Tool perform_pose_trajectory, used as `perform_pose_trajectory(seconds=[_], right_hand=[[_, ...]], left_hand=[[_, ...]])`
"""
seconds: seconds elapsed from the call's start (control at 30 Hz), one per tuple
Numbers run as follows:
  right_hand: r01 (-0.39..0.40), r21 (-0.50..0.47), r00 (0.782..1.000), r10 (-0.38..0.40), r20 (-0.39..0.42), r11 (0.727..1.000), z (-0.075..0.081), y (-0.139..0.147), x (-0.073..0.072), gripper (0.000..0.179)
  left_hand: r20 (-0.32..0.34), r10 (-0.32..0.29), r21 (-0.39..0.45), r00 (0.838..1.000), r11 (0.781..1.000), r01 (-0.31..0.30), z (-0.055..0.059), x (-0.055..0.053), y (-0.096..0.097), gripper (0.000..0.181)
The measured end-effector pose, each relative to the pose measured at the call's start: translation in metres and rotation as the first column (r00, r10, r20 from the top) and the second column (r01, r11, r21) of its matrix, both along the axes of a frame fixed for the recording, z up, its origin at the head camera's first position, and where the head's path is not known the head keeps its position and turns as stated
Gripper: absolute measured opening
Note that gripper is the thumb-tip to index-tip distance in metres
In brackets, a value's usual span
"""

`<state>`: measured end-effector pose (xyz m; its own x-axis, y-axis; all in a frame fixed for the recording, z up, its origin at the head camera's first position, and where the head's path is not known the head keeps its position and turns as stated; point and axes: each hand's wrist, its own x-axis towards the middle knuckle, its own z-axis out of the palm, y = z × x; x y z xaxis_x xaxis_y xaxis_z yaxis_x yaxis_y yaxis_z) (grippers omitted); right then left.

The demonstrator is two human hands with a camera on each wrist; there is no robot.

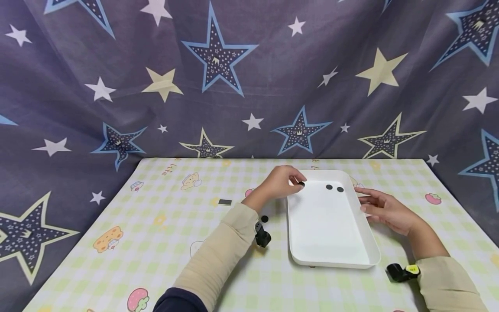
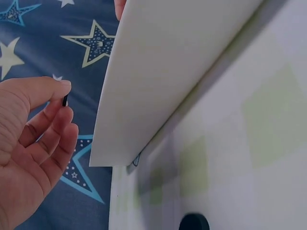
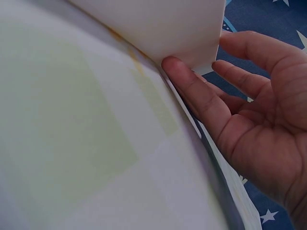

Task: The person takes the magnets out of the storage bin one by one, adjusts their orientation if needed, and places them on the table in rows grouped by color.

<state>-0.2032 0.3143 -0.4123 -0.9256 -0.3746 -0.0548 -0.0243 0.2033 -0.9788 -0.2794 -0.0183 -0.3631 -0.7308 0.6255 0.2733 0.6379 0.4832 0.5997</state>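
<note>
A white rectangular tray (image 1: pixel 326 234) lies on the table, with two small black discs (image 1: pixel 335 188) on its floor near the far end. Over the tray's far left corner my left hand (image 1: pixel 281 182) pinches another thin black disc (image 2: pixel 65 100) between thumb and index finger, the disc seen edge-on in the left wrist view. Beside the left wrist, one more black disc (image 1: pixel 264 219) lies on the tablecloth. My right hand (image 1: pixel 390 212) rests against the tray's right wall, fingers extended and the thumb (image 3: pixel 184 79) touching the outer side.
A small dark rectangular piece with a light border (image 1: pixel 225 202) lies on the table left of the tray. The checked tablecloth (image 1: pixel 117 268) carries printed cartoon figures. A dark curtain with stars (image 1: pixel 249 86) hangs behind the table. Black camera mounts (image 1: pixel 262 236) sit on both wrists.
</note>
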Motion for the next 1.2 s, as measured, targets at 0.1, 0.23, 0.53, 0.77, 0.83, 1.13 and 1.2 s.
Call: perform_pose_trajectory(seconds=[0.1,0.23,0.53,0.77,0.83,1.13,1.2], right_hand=[[-0.001,0.003,1.000,0.001,-0.001,1.000,0.000,0.000,0.000,0.057],[-0.004,0.008,1.000,0.004,-0.002,1.000,0.000,0.000,0.000,0.057],[-0.014,-0.007,1.000,0.014,-0.012,1.000,-0.001,0.001,0.001,0.056],[-0.011,-0.004,1.000,0.011,-0.008,1.000,-0.001,0.000,0.001,0.057],[-0.008,-0.002,1.000,0.008,-0.005,1.000,-0.001,0.000,0.001,0.057],[-0.010,-0.002,1.000,0.010,-0.008,1.000,0.001,0.000,0.001,0.055],[-0.015,-0.007,1.000,0.015,-0.012,1.000,0.001,0.000,0.001,0.054]], left_hand=[[0.008,0.007,0.018,1.000,1.000,-0.008,-0.001,0.003,-0.006,0.018],[0.023,0.013,0.051,1.000,0.999,-0.014,-0.003,0.005,-0.013,0.018],[0.052,0.015,0.100,0.999,0.995,-0.020,-0.008,0.010,-0.028,0.018],[0.056,0.005,0.121,0.998,0.993,-0.011,-0.009,0.015,-0.039,0.017],[0.058,0.007,0.123,0.998,0.992,-0.014,-0.010,0.016,-0.042,0.018],[0.046,0.029,0.108,0.999,0.994,-0.034,-0.016,0.019,-0.057,0.018],[0.043,0.031,0.107,0.999,0.994,-0.035,-0.017,0.020,-0.060,0.018]])
